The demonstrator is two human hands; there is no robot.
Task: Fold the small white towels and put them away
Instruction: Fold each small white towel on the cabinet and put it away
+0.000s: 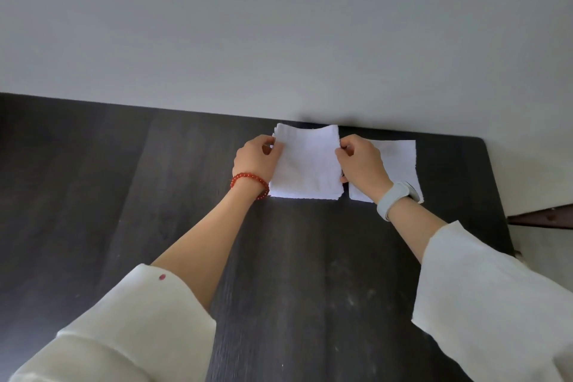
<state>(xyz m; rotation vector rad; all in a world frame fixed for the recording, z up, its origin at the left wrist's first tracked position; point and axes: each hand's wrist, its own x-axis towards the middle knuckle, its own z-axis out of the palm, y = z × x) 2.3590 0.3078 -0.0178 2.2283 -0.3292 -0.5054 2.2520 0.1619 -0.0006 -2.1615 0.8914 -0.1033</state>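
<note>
Pinching the folded towel (307, 164) at mid-frame by its side edges, the left hand (257, 161) and right hand (361, 167) could skew its layers by uneven pulling.

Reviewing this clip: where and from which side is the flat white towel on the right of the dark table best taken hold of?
Pinch the flat white towel at its far right corner, coming from the right. That edge lies bare on the dark wooden table, while the right hand and wrist cover its near left part. Both that hand and the left hand now pinch the stacked white towel beside it.
</note>
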